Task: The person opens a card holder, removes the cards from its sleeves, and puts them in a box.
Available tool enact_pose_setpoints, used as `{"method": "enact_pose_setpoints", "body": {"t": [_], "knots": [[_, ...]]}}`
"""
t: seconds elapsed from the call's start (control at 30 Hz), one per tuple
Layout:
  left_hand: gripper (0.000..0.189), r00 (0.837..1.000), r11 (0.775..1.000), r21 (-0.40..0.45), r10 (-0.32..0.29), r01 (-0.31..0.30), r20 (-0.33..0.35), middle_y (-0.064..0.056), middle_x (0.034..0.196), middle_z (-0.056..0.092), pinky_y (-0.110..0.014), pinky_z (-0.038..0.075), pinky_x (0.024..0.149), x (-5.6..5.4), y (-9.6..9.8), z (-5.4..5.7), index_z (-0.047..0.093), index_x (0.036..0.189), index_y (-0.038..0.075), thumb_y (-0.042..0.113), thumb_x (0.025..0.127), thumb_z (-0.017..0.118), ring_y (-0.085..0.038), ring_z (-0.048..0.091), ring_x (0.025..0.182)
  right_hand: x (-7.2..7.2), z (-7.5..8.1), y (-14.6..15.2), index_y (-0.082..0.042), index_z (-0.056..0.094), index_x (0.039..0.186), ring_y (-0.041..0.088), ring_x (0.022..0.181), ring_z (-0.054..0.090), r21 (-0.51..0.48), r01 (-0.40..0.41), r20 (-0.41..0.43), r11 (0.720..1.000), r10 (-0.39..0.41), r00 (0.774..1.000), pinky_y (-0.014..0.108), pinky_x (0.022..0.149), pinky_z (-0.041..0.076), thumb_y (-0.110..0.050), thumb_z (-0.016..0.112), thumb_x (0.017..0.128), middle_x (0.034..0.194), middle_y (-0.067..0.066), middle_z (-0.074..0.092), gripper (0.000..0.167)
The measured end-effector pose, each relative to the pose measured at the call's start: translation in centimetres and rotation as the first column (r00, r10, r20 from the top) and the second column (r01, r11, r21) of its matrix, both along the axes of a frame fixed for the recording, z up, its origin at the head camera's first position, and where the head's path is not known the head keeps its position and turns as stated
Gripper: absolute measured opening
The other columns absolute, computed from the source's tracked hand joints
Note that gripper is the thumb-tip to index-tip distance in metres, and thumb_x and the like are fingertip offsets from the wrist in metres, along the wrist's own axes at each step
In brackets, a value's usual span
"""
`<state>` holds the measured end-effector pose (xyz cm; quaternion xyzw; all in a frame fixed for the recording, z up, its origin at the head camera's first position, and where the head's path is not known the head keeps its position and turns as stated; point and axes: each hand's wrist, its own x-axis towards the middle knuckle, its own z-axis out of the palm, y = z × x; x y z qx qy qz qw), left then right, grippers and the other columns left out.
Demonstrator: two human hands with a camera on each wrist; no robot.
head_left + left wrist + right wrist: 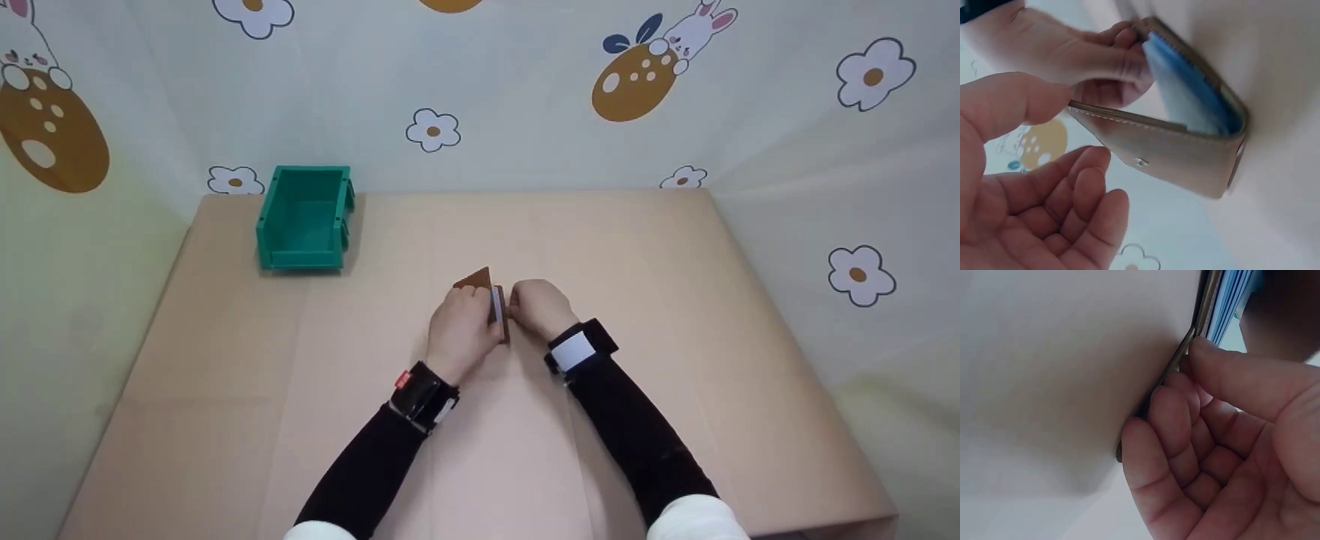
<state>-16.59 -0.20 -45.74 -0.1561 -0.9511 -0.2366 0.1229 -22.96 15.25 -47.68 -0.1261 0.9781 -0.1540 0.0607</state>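
Note:
A brown leather card wallet point(478, 279) stands partly spread near the middle of the table. Pale stitching and a small metal snap mark its cover point(1179, 160) in the left wrist view, and bluish clear sleeves point(1185, 84) show inside. My left hand point(463, 330) holds the left cover by its edge, thumb on the rim and curled fingertips at the outer face. On the other side, my right hand point(544, 304) pinches the wallet's edge. The right wrist view shows its thumb by the sleeves point(1228, 306) and its fingers curled along a narrow brown strip.
A green plastic bin point(304, 259) stands at the table's back left. Light brown covering lies over the table point(637, 247), and a patterned curtain point(525, 90) rises behind and at both sides. Each wrist wears a black strapped camera.

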Motion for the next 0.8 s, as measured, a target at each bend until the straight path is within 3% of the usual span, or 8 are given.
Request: {"method": "enact_pose_setpoints", "body": {"t": [0.4,0.63,0.8], "knots": [[0.034,0.986,0.982,0.107,0.145,-0.153,0.079,-0.017,0.094,0.065,-0.041,0.051,0.072,1.5,-3.6,1.1,0.065,0.108,-0.007,0.006,0.078,0.071,-0.03,0.06,0.085,0.0,-0.4,0.0,-0.007,0.065,0.073,0.025,0.073,0.061,0.004,0.008,-0.01,1.0,-0.008,1.0,0.04,0.069,0.051,-0.021,0.073,0.086,0.075,0.006,0.065,0.02],[0.036,0.97,0.969,0.124,0.193,-0.212,0.15,-0.02,0.098,0.066,-0.045,0.05,0.08,1.7,-5.7,0.7,0.064,0.111,-0.007,0.001,0.077,0.069,-0.035,0.061,0.092,0.0,-0.4,0.0,-0.008,0.065,0.074,0.025,0.074,0.061,-0.003,0.011,0.006,1.0,-0.011,1.0,0.039,0.07,0.051,-0.021,0.073,0.087,0.075,0.005,0.065,0.02],[0.033,0.957,0.967,0.096,0.215,-0.237,0.196,-0.019,0.094,0.064,-0.045,0.049,0.078,1.5,-7.0,0.1,0.063,0.107,-0.007,-0.003,0.075,0.067,-0.035,0.06,0.089,-0.1,-0.4,0.0,-0.008,0.065,0.073,0.025,0.073,0.061,0.001,0.003,-0.002,1.0,-0.003,1.0,0.04,0.07,0.051,-0.02,0.072,0.086,0.075,0.005,0.064,0.019]]}}
